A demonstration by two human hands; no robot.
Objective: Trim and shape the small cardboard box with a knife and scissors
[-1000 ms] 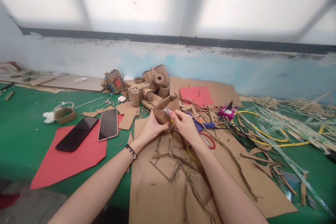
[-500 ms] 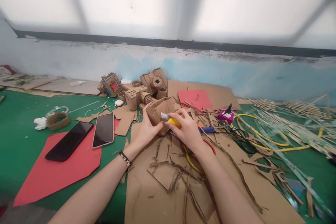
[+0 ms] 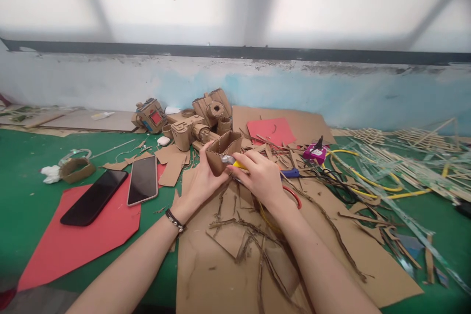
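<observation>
My left hand is closed around the side of a small open-topped cardboard box, thumb at the front. The box tilts so that its hollow inside shows. My right hand grips a yellow utility knife with a silvery head, held against the box's near edge. Whether the blade is in the cardboard cannot be seen. Below both hands lies a large cardboard sheet, strewn with thin brown twigs and cardboard offcuts.
Cardboard camera models stand behind the box. Two phones lie at left, partly on red paper. A blue-handled tool, a purple item, a yellow cord and stick bundles crowd the right.
The box has tipped, so its open inside now faces me more. The knife's head has shifted slightly left and stays against the box. The whole view has moved a little.
</observation>
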